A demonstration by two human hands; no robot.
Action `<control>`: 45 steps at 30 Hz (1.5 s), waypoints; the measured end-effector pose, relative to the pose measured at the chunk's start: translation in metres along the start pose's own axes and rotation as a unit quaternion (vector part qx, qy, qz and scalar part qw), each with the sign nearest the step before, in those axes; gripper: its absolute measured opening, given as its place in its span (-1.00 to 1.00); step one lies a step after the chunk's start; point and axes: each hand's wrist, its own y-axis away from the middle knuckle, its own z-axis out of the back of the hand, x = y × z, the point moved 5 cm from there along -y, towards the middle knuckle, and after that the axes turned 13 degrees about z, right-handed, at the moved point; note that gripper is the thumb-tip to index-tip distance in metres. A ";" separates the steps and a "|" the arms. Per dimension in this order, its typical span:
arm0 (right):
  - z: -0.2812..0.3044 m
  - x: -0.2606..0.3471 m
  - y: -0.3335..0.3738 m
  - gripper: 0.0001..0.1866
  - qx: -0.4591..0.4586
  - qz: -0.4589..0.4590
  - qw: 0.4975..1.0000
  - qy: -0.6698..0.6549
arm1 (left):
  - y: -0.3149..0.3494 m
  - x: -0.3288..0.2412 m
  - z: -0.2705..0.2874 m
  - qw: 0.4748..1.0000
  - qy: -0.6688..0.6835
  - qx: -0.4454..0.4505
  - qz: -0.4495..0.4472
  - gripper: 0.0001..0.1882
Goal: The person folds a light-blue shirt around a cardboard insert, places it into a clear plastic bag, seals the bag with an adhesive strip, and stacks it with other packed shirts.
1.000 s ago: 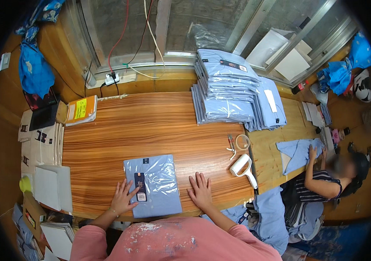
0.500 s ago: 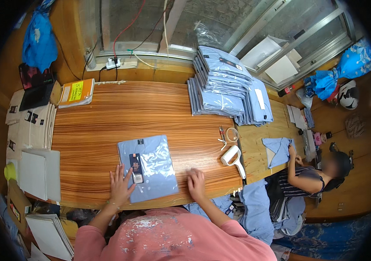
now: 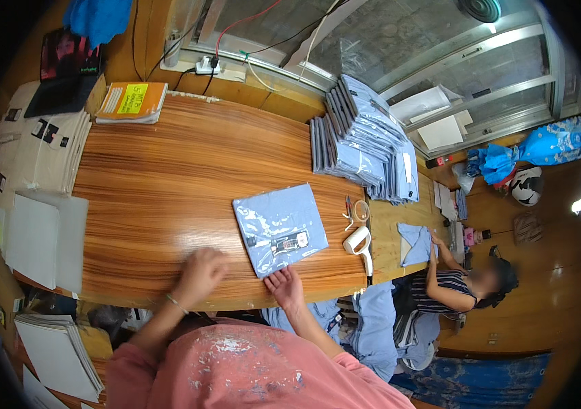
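Note:
A folded light-blue shirt in a clear plastic bag (image 3: 280,218) lies tilted on the wood-grain table (image 3: 147,184). Its dark label is toward the lower right part of the bag. At the bag's near edge, my right hand (image 3: 286,287) is palm-up with its fingers apart, the tips touching or just beneath the edge. My left hand (image 3: 202,274) hovers over the table to the left of the bag, apart from it. Motion smears its fingers.
Stacked bagged blue shirts (image 3: 358,143) stand at the back right. A white tape dispenser (image 3: 360,247) and a tape roll (image 3: 360,210) lie right of the bag. Piled beige packages (image 3: 42,153) line the left side. A co-worker (image 3: 447,290) handles blue cloth (image 3: 414,244) further right.
The bagged shirt has turned about a quarter and shifted right. My left hand has come off it; my right hand has reached its near edge. The view has shifted too.

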 end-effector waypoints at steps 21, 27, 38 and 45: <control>-0.115 0.330 0.019 -0.53 0.055 0.311 0.945 0.091 | -0.178 0.118 0.110 0.947 -0.221 -0.214 0.089 -0.66; -0.196 0.447 -0.055 -0.56 0.209 0.422 0.882 -0.025 | -0.176 0.118 0.108 0.941 -0.235 -0.221 0.104 -0.67; -0.195 0.449 -0.233 -0.63 0.238 0.260 0.932 0.086 | -0.175 0.118 0.110 0.935 -0.248 -0.227 0.114 -0.67; -0.212 0.448 -0.227 -0.58 0.183 0.305 0.904 0.237 | -0.180 0.124 0.105 0.933 -0.249 -0.245 0.083 -0.66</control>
